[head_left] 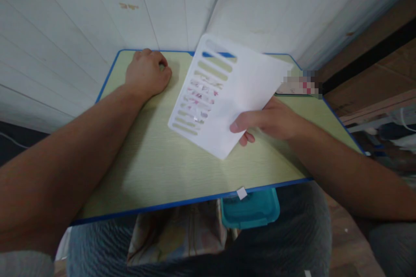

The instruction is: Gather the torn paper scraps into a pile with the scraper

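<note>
My right hand [266, 122] grips a white slotted panel [240, 91] by its lower right edge, thumb on the front face and fingertips showing below. The panel is tilted above the table, with a row of long rounded slots along its left side. Through the middle slots I see a pink-and-white patterned thing [200, 95]; its kind cannot be made out. My left hand [147, 71] rests on the far left of the table, fingers curled in and nothing seen in them. It is apart from the panel.
The pale green table [156, 160] has a blue edge and stands against a white plank wall [97, 4]. A blurred-out flat item [297, 85] lies at the back right. Below the front edge are a teal plastic tray [250, 210] and a patterned cloth [178, 233] on my lap.
</note>
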{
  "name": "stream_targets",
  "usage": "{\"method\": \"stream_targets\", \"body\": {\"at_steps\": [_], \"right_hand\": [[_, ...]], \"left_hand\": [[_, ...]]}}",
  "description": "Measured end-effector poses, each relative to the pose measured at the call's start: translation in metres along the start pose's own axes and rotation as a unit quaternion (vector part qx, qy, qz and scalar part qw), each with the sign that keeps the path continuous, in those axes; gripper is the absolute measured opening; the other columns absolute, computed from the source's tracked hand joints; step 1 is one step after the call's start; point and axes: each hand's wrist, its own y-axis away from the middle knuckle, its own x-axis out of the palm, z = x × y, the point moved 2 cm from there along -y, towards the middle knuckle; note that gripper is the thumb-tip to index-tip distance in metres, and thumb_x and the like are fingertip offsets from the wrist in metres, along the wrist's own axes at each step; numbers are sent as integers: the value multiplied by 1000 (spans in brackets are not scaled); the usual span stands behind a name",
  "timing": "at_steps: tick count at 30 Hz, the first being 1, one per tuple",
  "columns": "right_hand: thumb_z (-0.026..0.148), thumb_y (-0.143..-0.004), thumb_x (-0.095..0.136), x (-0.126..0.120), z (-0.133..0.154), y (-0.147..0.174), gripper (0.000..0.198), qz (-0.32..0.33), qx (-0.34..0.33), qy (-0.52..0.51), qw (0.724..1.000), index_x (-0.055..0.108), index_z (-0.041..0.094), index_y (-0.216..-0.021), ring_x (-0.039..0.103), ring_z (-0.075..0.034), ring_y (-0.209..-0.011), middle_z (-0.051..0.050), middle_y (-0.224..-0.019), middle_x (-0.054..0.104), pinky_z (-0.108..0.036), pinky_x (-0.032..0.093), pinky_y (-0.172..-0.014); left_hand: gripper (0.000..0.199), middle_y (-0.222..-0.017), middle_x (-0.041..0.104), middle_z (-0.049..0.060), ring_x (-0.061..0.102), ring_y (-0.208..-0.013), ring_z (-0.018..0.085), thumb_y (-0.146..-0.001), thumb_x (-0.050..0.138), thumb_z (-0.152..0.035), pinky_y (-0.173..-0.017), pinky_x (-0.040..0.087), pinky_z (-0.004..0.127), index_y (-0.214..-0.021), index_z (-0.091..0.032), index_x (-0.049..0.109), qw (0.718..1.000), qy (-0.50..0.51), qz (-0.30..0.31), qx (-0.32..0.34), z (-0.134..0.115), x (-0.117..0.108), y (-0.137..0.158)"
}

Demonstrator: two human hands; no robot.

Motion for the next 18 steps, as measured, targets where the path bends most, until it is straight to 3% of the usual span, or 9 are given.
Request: {"method": "stream_targets", "body": {"at_steps": [3,5,11,18], "right_hand": [[32,-73,83,-8,-2,0,18,-144,-33,38,988,72,20,-64,56,-14,-46,-2,-58,67,-28,44,-44],[34,-72,83,-11,-3,0,20,-197,-40,64,978,69,22,-64,57,-15,-49,-2,-60,66,-30,46,-45],[28,-69,77,-3,-2,-1,15,-208,-69,67,973,65,24,-59,58,-15,-52,1,-57,62,-28,50,-49],[26,-68,77,-7,-7,-4,14,-204,-76,71,973,67,24,-59,56,-14,-50,2,-56,62,-28,50,-49]], "left_hand": [[53,-161,65,12,48,-149,38,-109,51,-59,-137,38,50,-138,-23,74,998,-19,-35,-39,-4,-1,4],[53,-160,66,13,48,-149,37,-110,50,-57,-137,38,49,-139,-20,74,999,-26,-32,-35,-6,0,5],[50,-151,69,11,53,-138,31,-109,48,-50,-133,44,49,-138,-20,77,998,-45,-48,-11,-2,2,2],[46,-153,70,15,54,-142,36,-107,52,-46,-132,45,55,-135,-20,78,998,-35,-50,-13,-3,1,3]]}}
